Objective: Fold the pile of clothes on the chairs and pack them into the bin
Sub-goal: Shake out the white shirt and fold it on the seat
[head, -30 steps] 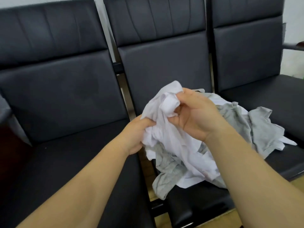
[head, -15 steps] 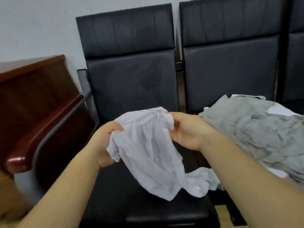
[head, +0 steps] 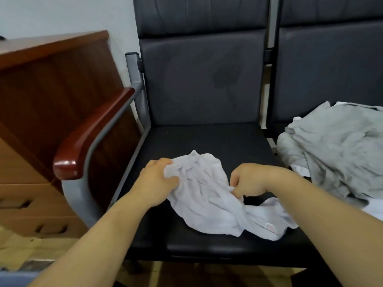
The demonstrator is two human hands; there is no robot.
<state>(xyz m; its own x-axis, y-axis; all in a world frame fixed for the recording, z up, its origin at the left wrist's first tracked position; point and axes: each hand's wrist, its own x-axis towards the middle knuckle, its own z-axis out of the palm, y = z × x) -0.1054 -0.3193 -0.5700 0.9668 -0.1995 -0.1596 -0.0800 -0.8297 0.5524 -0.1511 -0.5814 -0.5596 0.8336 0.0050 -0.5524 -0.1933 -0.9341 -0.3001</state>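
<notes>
You had the white garment crumpled on the black seat at lower centre. Its long axis ran from upper left to lower right, where a loose end trailed past both hands. Your left hand gripped its upper-left edge with curled fingers, and your right hand pinched the edge at mid-length (nearer that tail). The grey pile sat at the right edge. Half a second before, you held the garment in the air; now it lay on the seat.

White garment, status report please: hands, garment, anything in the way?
Hands: left hand and right hand grip white garment. It lies crumpled on black seat, not yet folded. Next seat: grey pile, nothing blocking.
</notes>
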